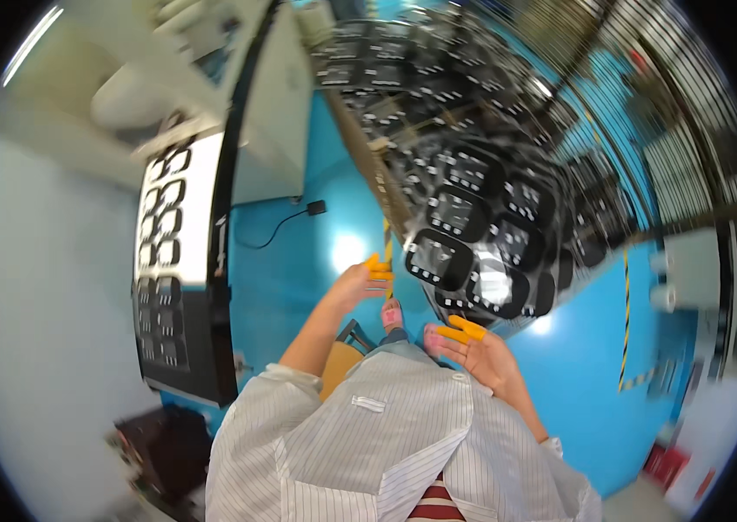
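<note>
My left hand (358, 285) hangs in the air over the blue floor, its fingers stretched out and nothing in them. Lower and to the right, my right hand (483, 351) is likewise open, palm partly up. Both hands wear yellow finger cots on some fingertips. Just beyond my right hand lies a big heap of black rounded-square panels (440, 258) with small white marks, seemingly in clear, shiny plastic. Neither hand appears to touch the heap. My left hand is nearest to its near left edge.
A lit white panel (199, 204) with black shapes stands at the left in a dark frame. A small black box (316, 208) with a cable lies on the blue floor (277, 252). Wire racks (686, 87) stand at the right. A tan stool seat (340, 370) is by my left side.
</note>
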A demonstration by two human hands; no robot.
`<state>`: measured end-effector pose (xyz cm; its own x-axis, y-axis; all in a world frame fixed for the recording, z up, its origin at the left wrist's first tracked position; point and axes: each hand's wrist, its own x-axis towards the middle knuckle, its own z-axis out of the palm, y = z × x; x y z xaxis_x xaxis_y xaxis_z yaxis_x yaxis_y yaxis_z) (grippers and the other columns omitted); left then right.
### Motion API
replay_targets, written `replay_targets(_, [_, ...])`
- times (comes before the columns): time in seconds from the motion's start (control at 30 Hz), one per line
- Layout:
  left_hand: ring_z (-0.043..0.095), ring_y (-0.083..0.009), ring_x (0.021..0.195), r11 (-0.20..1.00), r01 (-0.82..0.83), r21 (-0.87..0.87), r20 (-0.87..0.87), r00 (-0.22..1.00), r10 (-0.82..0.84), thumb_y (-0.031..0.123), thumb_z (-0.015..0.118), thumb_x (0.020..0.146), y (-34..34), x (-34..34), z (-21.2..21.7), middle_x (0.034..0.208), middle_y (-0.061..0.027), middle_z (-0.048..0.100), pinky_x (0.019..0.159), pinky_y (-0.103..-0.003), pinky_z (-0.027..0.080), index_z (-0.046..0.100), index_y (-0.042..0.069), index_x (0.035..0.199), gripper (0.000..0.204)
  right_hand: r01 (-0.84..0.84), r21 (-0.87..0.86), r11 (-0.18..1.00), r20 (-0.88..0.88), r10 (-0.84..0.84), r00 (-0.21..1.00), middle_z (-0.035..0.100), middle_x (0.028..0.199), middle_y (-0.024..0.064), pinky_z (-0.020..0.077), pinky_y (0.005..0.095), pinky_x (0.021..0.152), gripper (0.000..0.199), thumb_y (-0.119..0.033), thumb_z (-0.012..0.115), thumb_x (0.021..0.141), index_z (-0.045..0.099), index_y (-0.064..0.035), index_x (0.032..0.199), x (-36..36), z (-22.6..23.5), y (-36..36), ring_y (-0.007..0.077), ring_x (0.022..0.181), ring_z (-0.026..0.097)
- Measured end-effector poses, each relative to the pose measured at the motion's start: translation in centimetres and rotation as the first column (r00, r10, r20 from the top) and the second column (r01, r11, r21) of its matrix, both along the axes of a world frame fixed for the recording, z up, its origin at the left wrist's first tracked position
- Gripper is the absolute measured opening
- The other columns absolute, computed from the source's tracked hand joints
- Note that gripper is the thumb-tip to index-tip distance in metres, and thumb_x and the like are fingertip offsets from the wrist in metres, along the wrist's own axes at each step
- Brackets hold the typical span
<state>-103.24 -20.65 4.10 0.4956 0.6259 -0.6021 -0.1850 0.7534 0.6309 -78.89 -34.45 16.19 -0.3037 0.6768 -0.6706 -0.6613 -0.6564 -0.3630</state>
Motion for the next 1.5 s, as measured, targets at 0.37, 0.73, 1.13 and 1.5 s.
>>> replay_targets(0.37, [0.055,-0.0146,0.071,0.907,-0.418,0.044,0.127,0.903,0.41,0.01,0.047,0.083,5.7,8.2,-3.9,0.091,-0.0087,0.058,0.064,-0.026,0.046,0.051,0.002,0.101,0.02,0.147,0.032,0.989,-0.02,-0.147,0.989,0.056,0.105,0.0108,0.0468,0.0299,0.075,0.033,-0.019,0.043,0.086,0.049,-0.0033,0.115,7.5,-4.1,1.8,0.0196,0.085,0.055])
replay_targets(0.73, [0.059,-0.0201,0.083,0.801,-0.593,0.085,0.598,0.673,0.435,0.01,0.044,0.086,8.1,2.5,5.4,0.092,-0.0104,0.059,0.072,-0.034,0.052,0.05,0.0,0.106,0.023,0.328,0.467,0.821,0.464,-0.543,0.7,0.053,0.107,0.0095,0.0447,0.0299,0.075,0.034,-0.023,0.04,0.089,0.045,-0.0026,0.115,9.1,-2.1,4.9,0.0181,0.089,0.053])
replay_targets(1.13, [0.057,-0.015,0.086,0.75,-0.64,0.167,0.504,0.709,0.493,0.017,0.05,0.085,4.1,-7.3,9.8,0.099,-0.0086,0.058,0.072,-0.026,0.05,0.05,0.0,0.11,0.029,0.205,0.643,0.738,0.101,-0.347,0.932,0.056,0.1,0.0105,0.0489,0.0275,0.065,0.026,-0.013,0.044,0.088,0.046,-0.0002,0.111,0.9,3.1,9.0,0.0158,0.08,0.057])
replay_targets(1.5, [0.046,-0.0271,0.109,0.738,-0.658,0.149,0.481,0.7,0.528,0.04,0.03,0.091,1.5,-7.2,13.1,0.122,-0.015,0.043,0.091,-0.039,0.039,0.03,-0.002,0.126,0.054,0.155,0.649,0.745,0.302,-0.439,0.846,0.058,0.082,0.0152,0.051,0.0309,0.066,0.022,0.003,0.031,0.081,0.044,0.0033,0.099,-10.6,2.8,13.1,0.0208,0.072,0.06])
